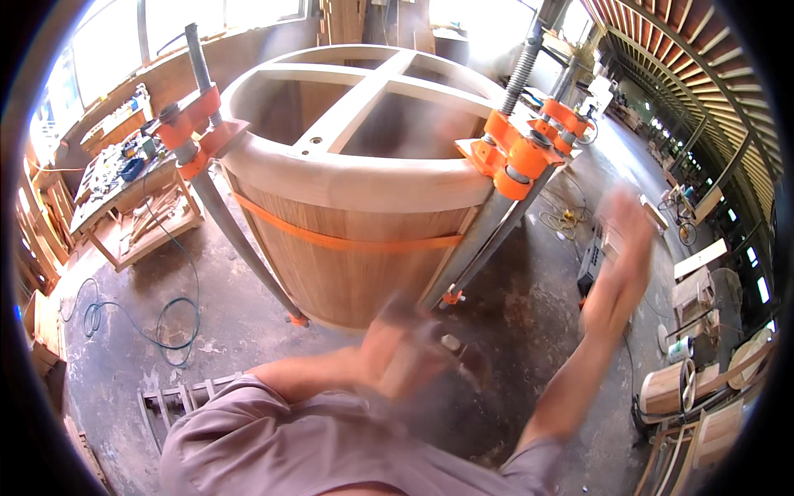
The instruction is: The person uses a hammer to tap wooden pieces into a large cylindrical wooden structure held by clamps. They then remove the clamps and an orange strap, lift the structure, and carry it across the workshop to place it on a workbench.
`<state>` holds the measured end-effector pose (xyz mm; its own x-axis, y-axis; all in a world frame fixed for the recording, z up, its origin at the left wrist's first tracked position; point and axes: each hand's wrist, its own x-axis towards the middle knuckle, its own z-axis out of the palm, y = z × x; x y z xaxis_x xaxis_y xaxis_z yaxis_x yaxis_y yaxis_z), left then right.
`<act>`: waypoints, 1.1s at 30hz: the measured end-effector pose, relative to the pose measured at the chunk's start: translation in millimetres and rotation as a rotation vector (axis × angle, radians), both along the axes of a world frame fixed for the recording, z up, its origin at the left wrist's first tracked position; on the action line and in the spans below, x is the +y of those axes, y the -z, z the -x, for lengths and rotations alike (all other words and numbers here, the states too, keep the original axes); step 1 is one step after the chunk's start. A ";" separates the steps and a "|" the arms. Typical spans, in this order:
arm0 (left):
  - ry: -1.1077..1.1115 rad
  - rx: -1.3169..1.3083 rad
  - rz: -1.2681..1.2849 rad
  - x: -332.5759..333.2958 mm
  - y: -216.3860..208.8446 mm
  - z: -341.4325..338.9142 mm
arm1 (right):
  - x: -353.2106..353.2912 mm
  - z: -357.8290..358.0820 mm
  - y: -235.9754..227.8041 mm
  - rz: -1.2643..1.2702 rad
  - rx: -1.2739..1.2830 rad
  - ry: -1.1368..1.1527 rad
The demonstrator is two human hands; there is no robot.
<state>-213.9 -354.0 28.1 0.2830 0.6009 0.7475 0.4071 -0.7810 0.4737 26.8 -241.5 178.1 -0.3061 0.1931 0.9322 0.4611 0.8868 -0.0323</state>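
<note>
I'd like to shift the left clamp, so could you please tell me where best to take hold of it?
Probably grip the left clamp by its bare grey bar below the orange jaws, coming from the left: the bar slants clear of the tub there, with open floor beside it.

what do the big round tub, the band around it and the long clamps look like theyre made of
Round tub: wood, by its vertical brown staves and paler smooth rim; finish looks bare or lightly sanded.
Band: flat orange strap, probably woven webbing; too blurred to be sure.
Clamps: orange-painted heads on grey bars that look like metal, one with a threaded screw.
</note>
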 end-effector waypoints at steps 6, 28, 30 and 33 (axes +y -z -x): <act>0.075 0.025 -0.072 75.7 36.6 -11.5 | 120.8 63.9 -124.1 0.035 -0.470 0.093; -0.128 0.038 -0.160 98.1 47.9 -20.1 | 180.5 107.2 -74.1 0.140 0.082 -0.956; -0.095 0.015 -0.048 94.5 45.2 -26.4 | 178.5 110.4 -82.5 -0.196 -0.052 -0.205; -0.153 0.025 -0.023 92.8 39.4 -31.8 | 142.7 118.2 -116.6 -0.633 -0.311 0.126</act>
